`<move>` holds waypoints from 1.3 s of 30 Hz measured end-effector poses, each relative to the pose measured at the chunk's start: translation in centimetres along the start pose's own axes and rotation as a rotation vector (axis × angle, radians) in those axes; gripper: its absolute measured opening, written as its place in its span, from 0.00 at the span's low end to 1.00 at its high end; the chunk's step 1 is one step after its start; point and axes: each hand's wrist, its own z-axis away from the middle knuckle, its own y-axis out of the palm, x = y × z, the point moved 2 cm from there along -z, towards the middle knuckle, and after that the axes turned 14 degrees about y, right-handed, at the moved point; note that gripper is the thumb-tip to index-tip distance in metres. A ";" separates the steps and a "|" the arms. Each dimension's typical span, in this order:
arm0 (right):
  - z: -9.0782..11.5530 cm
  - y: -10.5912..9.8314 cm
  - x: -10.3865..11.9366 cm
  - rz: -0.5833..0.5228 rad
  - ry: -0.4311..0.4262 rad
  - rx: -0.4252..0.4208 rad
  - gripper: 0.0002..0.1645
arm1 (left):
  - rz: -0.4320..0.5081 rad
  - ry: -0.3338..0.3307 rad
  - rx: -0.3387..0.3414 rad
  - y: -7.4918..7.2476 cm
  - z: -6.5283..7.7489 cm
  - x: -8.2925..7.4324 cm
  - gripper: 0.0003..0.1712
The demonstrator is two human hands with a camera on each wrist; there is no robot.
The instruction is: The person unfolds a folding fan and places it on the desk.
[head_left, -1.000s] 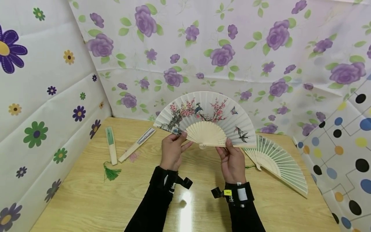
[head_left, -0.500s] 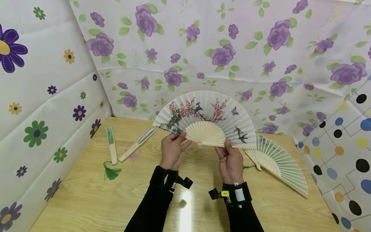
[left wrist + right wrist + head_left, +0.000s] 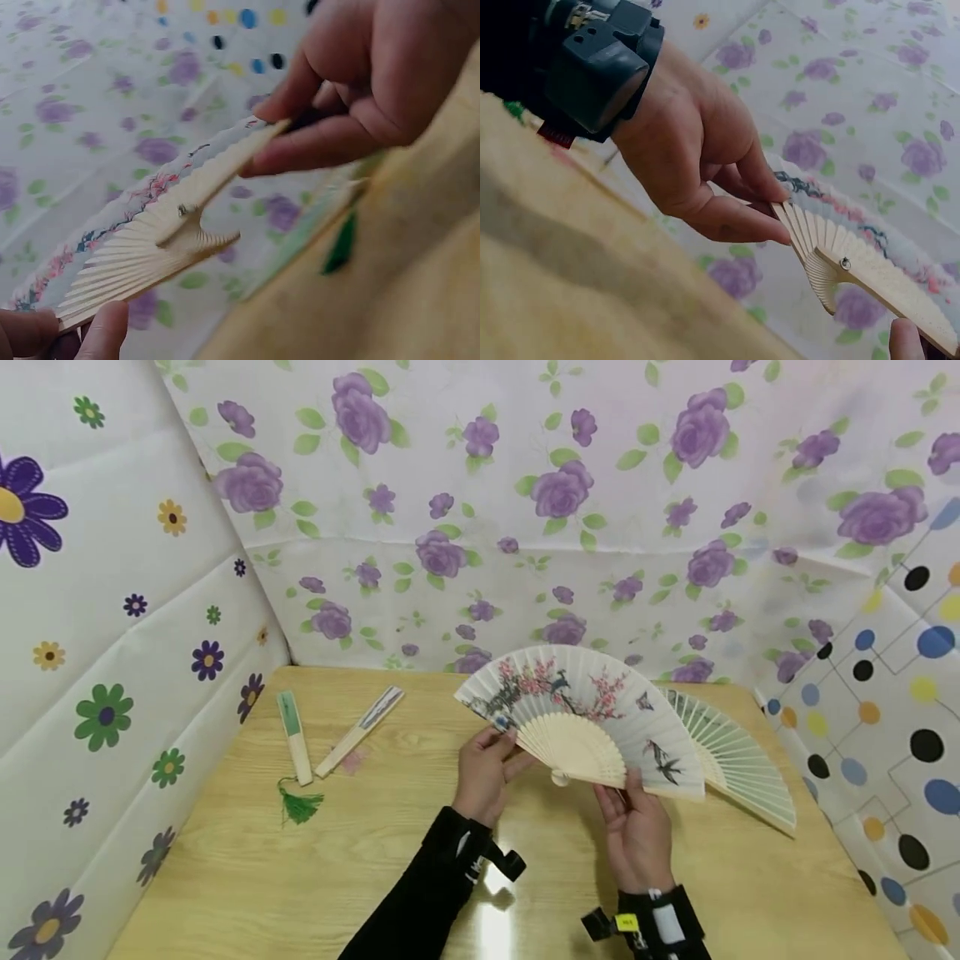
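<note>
A white folding fan (image 3: 577, 697) is spread wide, printed with pink blossoms, birds and a butterfly. Its pale ribs meet at a pivot (image 3: 845, 263) at the bottom. Between thumb and fingers, my left hand (image 3: 483, 777) pinches the fan's left edge. My right hand (image 3: 639, 835) pinches the other end stick near the lower right. In the left wrist view the fan (image 3: 142, 240) appears nearly edge-on, held above the table. Behind it at the right lies a spread green fan (image 3: 753, 764), partly covered by the white one.
Two folded fans lie at the left of the wooden table (image 3: 375, 877): a green one (image 3: 294, 735) with a green tassel (image 3: 302, 807), and a pale one (image 3: 360, 731) with a pinkish tassel (image 3: 351, 762). Patterned cloth walls (image 3: 480, 510) enclose the back and sides.
Both hands have moved right and downward with the spread white fan, which now tilts lower on its right side. It covers more of the green fan. The head view has shifted slightly.
</note>
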 end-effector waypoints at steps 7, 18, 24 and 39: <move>1.9 -5.6 0.7 0.043 0.060 -0.114 0.22 | -0.222 -0.094 0.066 -0.7 1.1 3.3 0.05; 3.3 -10.0 1.5 0.181 0.155 -0.250 0.17 | -0.403 -0.152 0.124 -1.5 1.2 4.4 0.06; 4.0 -11.4 2.1 0.366 0.238 -0.267 0.33 | -0.474 -0.181 0.196 -1.2 1.1 4.9 0.08; 4.3 -12.0 3.5 0.348 0.304 -0.230 0.39 | -0.640 -0.176 0.302 0.5 -1.1 5.1 0.08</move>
